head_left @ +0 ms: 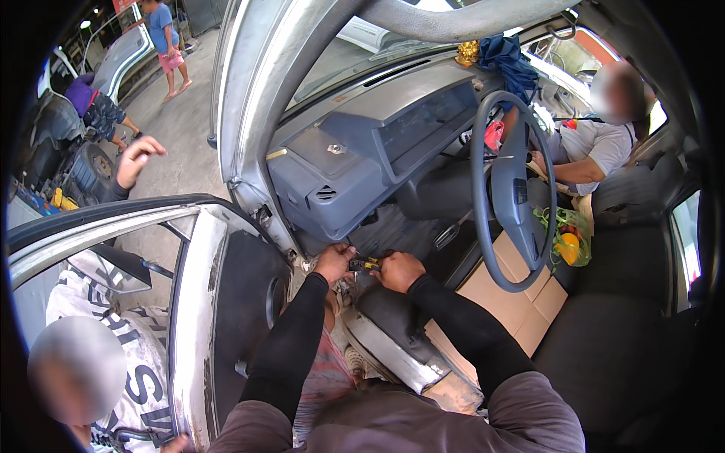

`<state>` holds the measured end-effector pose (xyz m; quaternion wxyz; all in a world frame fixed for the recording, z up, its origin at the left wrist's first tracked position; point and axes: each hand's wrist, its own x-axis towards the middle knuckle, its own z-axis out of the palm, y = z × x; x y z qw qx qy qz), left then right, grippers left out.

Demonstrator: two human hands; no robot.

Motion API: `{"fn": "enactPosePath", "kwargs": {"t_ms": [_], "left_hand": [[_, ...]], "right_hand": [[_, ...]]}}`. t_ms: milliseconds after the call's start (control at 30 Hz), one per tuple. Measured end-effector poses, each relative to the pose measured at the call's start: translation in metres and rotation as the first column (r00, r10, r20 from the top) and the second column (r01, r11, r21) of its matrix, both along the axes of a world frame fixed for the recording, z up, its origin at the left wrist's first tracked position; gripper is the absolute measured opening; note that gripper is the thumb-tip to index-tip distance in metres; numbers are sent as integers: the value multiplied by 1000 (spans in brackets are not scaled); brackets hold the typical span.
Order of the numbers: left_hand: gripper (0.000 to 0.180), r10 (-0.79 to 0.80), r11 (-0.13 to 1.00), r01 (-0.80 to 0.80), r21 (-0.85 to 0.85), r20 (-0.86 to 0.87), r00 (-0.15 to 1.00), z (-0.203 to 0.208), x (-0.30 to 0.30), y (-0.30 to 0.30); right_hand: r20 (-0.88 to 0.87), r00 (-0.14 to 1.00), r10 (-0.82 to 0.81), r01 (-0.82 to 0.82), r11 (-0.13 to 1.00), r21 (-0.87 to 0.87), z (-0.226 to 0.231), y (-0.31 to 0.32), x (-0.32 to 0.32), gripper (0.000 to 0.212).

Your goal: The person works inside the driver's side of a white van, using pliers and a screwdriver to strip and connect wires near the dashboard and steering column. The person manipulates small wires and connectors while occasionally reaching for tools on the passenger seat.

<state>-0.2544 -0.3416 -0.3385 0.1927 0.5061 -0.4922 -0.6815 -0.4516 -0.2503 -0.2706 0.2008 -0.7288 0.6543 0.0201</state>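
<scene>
My left hand (335, 264) and my right hand (400, 272) meet low in front of me, by the doorway edge of a vehicle cab. Between them is a small black and yellow object (365, 263), with the fingers of both hands closed on it. Its exact kind is too small to make out. Just below my hands lies the edge of the dark driver's seat (389, 315), with worn, pale metal (381, 343) beside it. The grey dashboard (332, 181) stands ahead, and the steering wheel (477, 189) is to my right.
The open white door (195, 332) stands at my left, with a person in a white patterned shirt (143, 370) outside it. Flattened cardboard (498, 302) covers part of the seat. A bag of produce (572, 240) lies beyond the wheel, near a seated person (596, 155).
</scene>
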Motion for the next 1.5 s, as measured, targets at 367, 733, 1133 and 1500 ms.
{"fn": "enactPosePath", "kwargs": {"t_ms": [367, 733, 1133, 1500], "left_hand": [[27, 145, 960, -86, 266, -211, 967, 2, -11, 2], [25, 213, 965, -175, 194, -194, 958, -1, -15, 4], [20, 95, 829, -20, -560, 107, 990, -13, -11, 12], [21, 11, 867, 48, -495, 115, 993, 5, -2, 9]], "right_hand": [[664, 662, -348, 548, 829, -110, -77, 47, 10, 32], [878, -54, -476, 767, 543, 342, -74, -5, 52, 20], [817, 419, -396, 659, 751, 26, -84, -30, 26, 15], [792, 405, -456, 659, 746, 92, -71, -30, 36, 17]]}}
